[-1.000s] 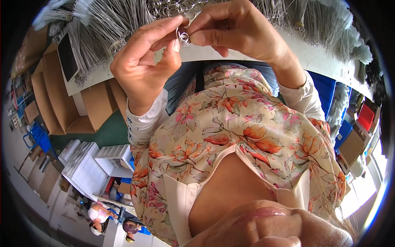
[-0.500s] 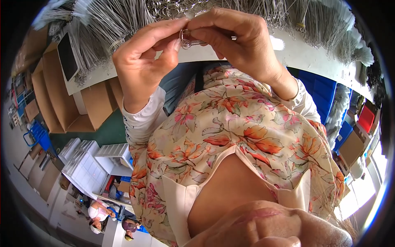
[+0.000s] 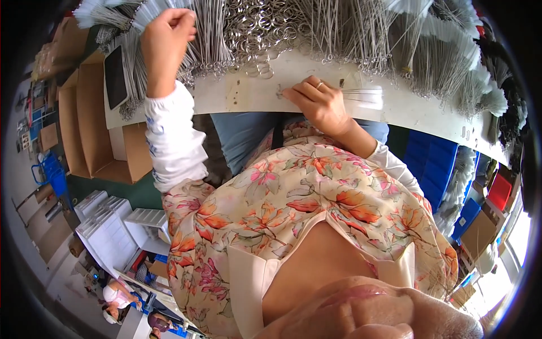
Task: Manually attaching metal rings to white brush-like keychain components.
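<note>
Head view. A second before, I had both hands raised together in front of the chest, fingertips pinching one small metal split ring between them. At this moment the hands had separated and gone down to the white worktop [image 3: 395, 110].

The left hand [image 3: 167, 35] had reached out to the far left of the worktop and was closed, fingers curled into the bundles of thin white-tipped wire brushes [image 3: 135, 68] lying there. I could not tell whether it actually gripped one, since the fingertips were buried among them.

The right hand [image 3: 316, 101] lay nearer the body, fingers pressed down flat on the worktop over a small fan of brushes [image 3: 364, 96], apparently pinning them. The ring it had shared was no longer visible in either hand.

The heap of loose split rings [image 3: 254, 25] sat between the two hands, at the far edge of the worktop.

I judged the ring handling finished and a fresh brush pickup under way.
</note>
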{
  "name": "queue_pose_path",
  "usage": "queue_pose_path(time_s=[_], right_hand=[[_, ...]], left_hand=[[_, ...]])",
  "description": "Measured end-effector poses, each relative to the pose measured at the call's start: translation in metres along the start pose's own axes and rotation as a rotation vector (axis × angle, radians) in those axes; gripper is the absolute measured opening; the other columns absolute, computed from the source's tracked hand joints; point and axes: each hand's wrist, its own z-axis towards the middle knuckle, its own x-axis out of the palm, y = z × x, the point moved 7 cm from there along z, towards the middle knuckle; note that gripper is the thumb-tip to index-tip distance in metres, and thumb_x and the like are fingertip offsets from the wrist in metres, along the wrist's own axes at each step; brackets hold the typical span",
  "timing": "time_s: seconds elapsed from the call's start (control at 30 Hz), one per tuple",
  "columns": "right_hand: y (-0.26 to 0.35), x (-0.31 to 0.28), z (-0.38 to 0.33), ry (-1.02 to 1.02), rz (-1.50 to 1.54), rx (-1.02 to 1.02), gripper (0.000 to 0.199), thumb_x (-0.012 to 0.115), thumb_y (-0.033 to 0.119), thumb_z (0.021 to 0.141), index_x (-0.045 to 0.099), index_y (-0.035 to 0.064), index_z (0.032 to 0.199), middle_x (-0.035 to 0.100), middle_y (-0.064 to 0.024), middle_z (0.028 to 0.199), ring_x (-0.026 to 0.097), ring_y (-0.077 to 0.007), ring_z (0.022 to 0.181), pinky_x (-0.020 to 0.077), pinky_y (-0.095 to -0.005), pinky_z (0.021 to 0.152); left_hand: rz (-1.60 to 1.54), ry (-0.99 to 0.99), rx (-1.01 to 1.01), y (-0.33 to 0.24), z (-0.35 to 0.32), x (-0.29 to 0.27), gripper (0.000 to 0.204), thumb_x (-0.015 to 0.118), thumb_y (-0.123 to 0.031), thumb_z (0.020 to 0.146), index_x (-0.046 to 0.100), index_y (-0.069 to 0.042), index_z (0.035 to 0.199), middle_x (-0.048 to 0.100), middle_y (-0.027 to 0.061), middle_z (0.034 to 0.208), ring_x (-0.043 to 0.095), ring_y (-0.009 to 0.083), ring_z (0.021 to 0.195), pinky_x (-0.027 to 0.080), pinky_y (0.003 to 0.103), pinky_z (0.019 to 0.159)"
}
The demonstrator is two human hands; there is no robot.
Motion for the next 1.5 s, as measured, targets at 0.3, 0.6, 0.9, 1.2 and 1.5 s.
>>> queue_pose_path(time_s=[0.3, 0.6, 0.9, 1.2, 1.5], right_hand=[[-0.076, -0.041, 0.077, -0.093, 0.03, 0.189, 0.014, 0.062, 0.017, 0.08, 0.064, 0.0097, 0.092, 0.063, -0.0058, 0.082, 0.063, -0.0245, 0.07, 0.0526, -0.0334, 0.06], [-0.135, -0.005, 0.125, 0.255, -0.361, 0.431, 0.023, 0.057, 0.03, 0.08, 0.061, 0.0092, 0.089, 0.065, -0.0123, 0.086, 0.063, -0.034, 0.08, 0.0497, -0.0431, 0.069], [-0.158, -0.024, 0.113, -0.048, 0.153, 0.605, 0.027, 0.061, 0.034, 0.077, 0.066, 0.0103, 0.088, 0.067, -0.0103, 0.083, 0.064, -0.0282, 0.078, 0.0503, -0.0382, 0.07], [-0.199, -0.182, 0.054, -0.922, 0.874, 0.647, 0.012, 0.051, 0.021, 0.092, 0.051, 0.0099, 0.096, 0.051, 0.0008, 0.072, 0.05, -0.0092, 0.06, 0.0426, -0.0238, 0.054], [-0.264, -0.209, -0.064, -0.382, -0.187, 0.95, 0.014, 0.062, 0.015, 0.077, 0.061, 0.0004, 0.077, 0.051, -0.0099, 0.057, 0.045, -0.0157, 0.052, 0.0385, -0.033, 0.052]], left_hand=[[0.31, -0.09, 0.051, 0.05, 0.042, 0.013, 0.022, 0.063, -0.032, 0.077, 0.069, -0.012, 0.08, 0.068, 0.0058, 0.077, 0.065, 0.0248, 0.073, 0.049, 0.035, 0.065], [-0.289, -0.346, 0.243, -0.023, 0.004, -0.028, 0.013, 0.047, -0.018, 0.093, 0.048, -0.005, 0.091, 0.061, 0.0093, 0.077, 0.061, 0.0215, 0.068, 0.049, 0.033, 0.06], [0.13, -0.14, -0.328, 0.147, 0.021, -0.091, 0.024, 0.072, -0.025, 0.072, 0.07, -0.005, 0.083, 0.063, 0.0059, 0.064, 0.055, 0.0111, 0.049, 0.045, 0.028, 0.051], [0.702, -0.045, -0.222, 0.14, 0.02, -0.059, 0.04, 0.061, -0.039, 0.073, 0.065, -0.003, 0.091, 0.062, 0.0222, 0.093, 0.059, 0.0404, 0.087, 0.046, 0.044, 0.074], [0.283, -0.074, -0.308, 0.22, 0.035, -0.061, 0.023, 0.058, -0.022, 0.083, 0.061, 0.001, 0.082, 0.064, 0.0089, 0.072, 0.048, 0.0147, 0.045, 0.035, 0.029, 0.039]])
